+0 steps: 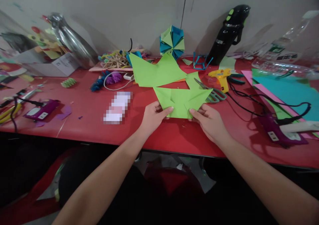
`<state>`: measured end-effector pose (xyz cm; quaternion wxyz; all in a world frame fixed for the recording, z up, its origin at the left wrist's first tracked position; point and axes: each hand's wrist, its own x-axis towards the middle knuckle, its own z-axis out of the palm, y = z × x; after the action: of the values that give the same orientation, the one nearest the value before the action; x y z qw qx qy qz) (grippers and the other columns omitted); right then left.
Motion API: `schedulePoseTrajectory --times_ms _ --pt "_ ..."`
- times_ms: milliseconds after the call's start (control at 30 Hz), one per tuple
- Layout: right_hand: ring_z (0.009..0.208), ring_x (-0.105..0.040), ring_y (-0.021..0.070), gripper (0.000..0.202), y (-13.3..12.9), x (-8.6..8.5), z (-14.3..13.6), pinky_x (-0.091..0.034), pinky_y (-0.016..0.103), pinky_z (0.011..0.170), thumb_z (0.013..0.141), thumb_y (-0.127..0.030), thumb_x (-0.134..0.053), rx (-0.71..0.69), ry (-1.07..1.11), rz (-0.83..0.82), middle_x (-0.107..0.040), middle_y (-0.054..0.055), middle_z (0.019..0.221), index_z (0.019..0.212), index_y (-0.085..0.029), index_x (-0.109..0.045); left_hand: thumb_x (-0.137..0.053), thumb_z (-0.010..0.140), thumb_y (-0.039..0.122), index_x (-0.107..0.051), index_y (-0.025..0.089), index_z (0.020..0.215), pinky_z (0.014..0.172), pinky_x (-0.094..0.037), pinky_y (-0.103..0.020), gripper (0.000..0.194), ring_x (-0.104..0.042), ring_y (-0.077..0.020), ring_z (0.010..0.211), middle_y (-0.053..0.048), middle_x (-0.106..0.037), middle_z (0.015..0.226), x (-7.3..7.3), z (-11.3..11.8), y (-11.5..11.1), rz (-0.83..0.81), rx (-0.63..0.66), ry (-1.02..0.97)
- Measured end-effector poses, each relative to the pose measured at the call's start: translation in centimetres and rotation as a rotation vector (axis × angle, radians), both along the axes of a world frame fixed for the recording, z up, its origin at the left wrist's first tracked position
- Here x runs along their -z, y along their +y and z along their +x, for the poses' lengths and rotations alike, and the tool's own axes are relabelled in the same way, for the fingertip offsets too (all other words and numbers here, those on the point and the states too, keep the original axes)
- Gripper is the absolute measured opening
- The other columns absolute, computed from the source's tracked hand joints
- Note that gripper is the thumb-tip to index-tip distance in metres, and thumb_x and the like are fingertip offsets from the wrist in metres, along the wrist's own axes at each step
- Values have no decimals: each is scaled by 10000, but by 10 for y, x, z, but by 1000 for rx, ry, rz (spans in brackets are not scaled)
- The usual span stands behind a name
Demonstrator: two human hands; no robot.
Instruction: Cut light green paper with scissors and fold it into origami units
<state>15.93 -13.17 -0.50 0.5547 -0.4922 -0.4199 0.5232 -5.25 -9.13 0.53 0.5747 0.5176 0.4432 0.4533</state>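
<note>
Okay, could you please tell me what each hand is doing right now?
Left hand: closed on the green paper's left lower edge.
Right hand: closed on the same paper's right lower edge.

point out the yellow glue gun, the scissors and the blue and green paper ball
yellow glue gun (223, 80): head view, on its body
scissors (219, 95): head view, on the handle
paper ball (172, 43): head view, on its folded front

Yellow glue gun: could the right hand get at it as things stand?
Probably yes, if the right hand frees its grip from the green paper; the scissors lie partly before the glue gun, but low.
</note>
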Motion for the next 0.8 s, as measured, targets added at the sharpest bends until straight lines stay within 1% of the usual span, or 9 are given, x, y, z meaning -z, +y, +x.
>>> schedulePoseTrajectory --times_ms 167,267,367,500,567,667,800 --pt "803 -648 174 273 0 0 0 -612 356 768 812 -377 -794 -1 -15 -3 -648 -7 804 1017 -243 -674 -793 783 437 -743 173 1089 654 -629 -278 407 -726 -194 861 -89 -777 1062 -2 -1 0 -4 2 -3" --pt "772 -631 165 292 0 0 1 -611 348 761 820 -365 -791 -3 -12 4 -640 -9 799 1067 -248 -689 -795 786 417 -742 165 1084 634 -624 -262 394 -719 -183 836 -90 -774 1048 -2 -2 0 -4 12 -28" --pt "770 -625 157 282 1 1 1 -611 334 757 821 -356 -796 -3 2 4 -633 -13 789 1062 -248 -698 -810 776 391 -732 160 1083 636 -623 -255 393 -721 -180 841 -90 -774 1046 -1 -2 1 -8 23 -49" --pt "754 -628 153 292 2 4 1 -614 328 744 805 -358 -809 6 10 16 -639 -20 772 1050 -244 -701 -838 748 346 -725 138 1075 640 -623 -267 404 -729 -179 804 -99 -785 1004 2 -2 3 -1 11 -22" --pt "777 -649 165 297 1 6 0 -617 338 738 800 -367 -811 21 -14 33 -677 -6 810 1043 -236 -702 -838 746 330 -731 126 1053 651 -627 -281 384 -734 -184 788 -104 -791 974 4 -1 3 0 -7 -2" --pt "820 -687 191 305 0 8 -1 -617 361 741 813 -388 -793 78 -108 80 -741 34 918 1056 -223 -709 -825 759 321 -738 131 1027 678 -636 -301 340 -746 -198 814 -103 -795 967 5 0 3 -2 -27 18" --pt "836 -720 220 324 -3 10 -2 -609 400 766 836 -414 -764 133 -218 123 -775 77 1028 1087 -215 -718 -816 766 312 -739 139 1029 696 -644 -322 325 -755 -211 835 -100 -796 975 5 1 2 -7 -35 33"
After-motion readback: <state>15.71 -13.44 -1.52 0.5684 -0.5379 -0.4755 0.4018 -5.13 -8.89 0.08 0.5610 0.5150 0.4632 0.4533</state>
